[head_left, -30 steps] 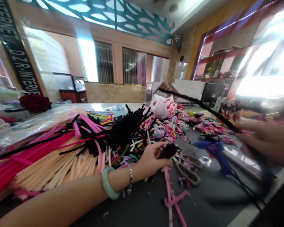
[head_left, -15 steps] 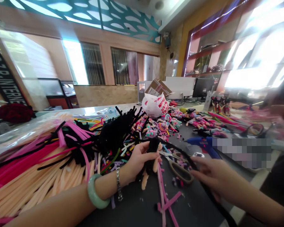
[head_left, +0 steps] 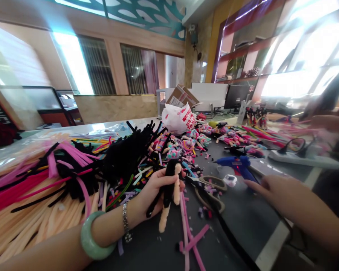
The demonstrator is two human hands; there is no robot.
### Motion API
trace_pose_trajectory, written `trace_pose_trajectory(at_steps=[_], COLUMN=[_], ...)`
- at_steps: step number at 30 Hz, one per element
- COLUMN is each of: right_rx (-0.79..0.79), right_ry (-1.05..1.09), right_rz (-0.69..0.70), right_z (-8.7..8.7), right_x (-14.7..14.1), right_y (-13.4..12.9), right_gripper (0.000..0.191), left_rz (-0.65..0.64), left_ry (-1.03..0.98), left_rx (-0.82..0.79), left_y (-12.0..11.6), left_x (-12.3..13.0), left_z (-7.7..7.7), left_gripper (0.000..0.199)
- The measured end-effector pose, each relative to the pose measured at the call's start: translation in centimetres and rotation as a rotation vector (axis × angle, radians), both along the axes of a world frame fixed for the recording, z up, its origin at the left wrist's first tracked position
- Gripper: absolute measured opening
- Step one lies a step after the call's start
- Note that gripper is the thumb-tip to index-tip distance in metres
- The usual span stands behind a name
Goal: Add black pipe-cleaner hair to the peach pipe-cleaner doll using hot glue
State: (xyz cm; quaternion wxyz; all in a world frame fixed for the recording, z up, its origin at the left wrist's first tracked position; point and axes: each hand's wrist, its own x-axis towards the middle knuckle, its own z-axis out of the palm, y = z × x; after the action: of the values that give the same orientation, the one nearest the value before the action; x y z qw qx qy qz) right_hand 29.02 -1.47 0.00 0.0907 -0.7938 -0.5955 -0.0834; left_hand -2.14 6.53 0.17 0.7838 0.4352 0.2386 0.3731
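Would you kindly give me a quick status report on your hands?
Left hand gripping black-and-peach pipe cleaners; right hand open near blue glue gun; scissors between hands.

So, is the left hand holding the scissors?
No, the left hand holds black and peach pipe cleaners; the scissors lie beside it.

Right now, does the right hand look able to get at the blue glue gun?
Probably yes: the right hand lies just beside the blue glue gun, its fingertips almost at the gun's grip, and little seems to be in the way.
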Motion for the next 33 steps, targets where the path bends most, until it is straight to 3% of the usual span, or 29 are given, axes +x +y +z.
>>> trace_pose_trajectory(at_steps=[4, 10, 22, 28, 30, 33], right_rx=[-0.071, -0.032, 0.13, 0.274, 0.308, 0.307], right_ry=[0.092, 0.107, 0.328, 0.751, 0.986, 1.144], right_rz=[-0.016, 0.015, 0.073, 0.234, 0.293, 0.307], right_z=[-0.9, -1.0, -0.4, 0.9, 1.2, 1.4], right_x=[2.2, 1.4, 0.5, -1.2, -2.3, -4.0], right_y=[1.3, 2.8, 3.2, 1.0, 0.0, -1.4], right_gripper=[0.051, 0.056, 0.023, 0.031, 0.027, 0.02], left_rz=[-0.037, -0.099, -0.151, -0.206, -0.213, -0.216], left_ry=[0.003, 0.022, 0.053, 0.08, 0.078, 0.079], left_rx=[-0.015, -0.026, -0.022, -0.035, -0.036, -0.042], left_y=[0.2, 0.0, -0.3, -0.2, -0.2, -0.3], left_x=[0.0, -0.2, 0.2, 0.1, 0.1, 0.2], left_z=[-0.3, -0.1, 0.0, -0.4, -0.4, -0.4], left_gripper=[0.013, 0.021, 0.024, 0.027, 0.028, 0.03])
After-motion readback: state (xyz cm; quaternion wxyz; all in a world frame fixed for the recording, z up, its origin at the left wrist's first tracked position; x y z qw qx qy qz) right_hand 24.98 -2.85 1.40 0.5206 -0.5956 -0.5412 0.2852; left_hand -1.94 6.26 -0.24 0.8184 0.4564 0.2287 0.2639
